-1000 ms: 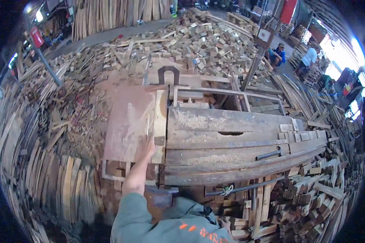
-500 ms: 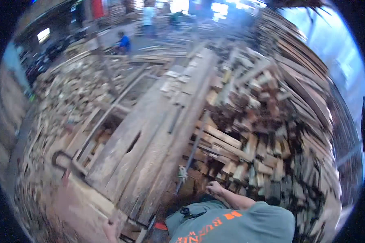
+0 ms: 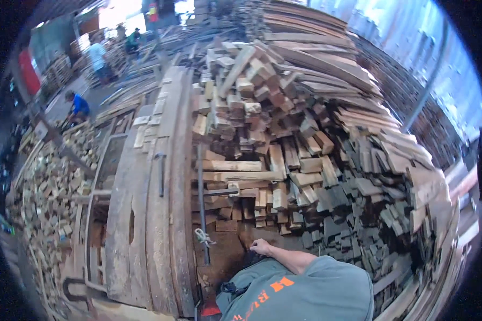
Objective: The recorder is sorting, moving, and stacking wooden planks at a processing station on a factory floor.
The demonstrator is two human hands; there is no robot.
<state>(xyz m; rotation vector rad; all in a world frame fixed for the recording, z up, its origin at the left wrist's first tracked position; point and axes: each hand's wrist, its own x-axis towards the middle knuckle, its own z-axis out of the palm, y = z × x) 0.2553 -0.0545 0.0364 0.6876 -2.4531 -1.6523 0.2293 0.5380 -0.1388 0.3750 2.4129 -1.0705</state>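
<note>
Hanging half-curled, its grip too small to tell, the right hand (image 3: 260,247) had the wooden blocks (image 3: 279,197) stacked ahead of it, right of a metal bar (image 3: 202,195), while the left hand was out of view.

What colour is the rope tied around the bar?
Off-white: the rope on the bar shows best in the head view.

View swung right; left hand gone from sight; right hand (image 3: 260,247) fully visible.
</note>
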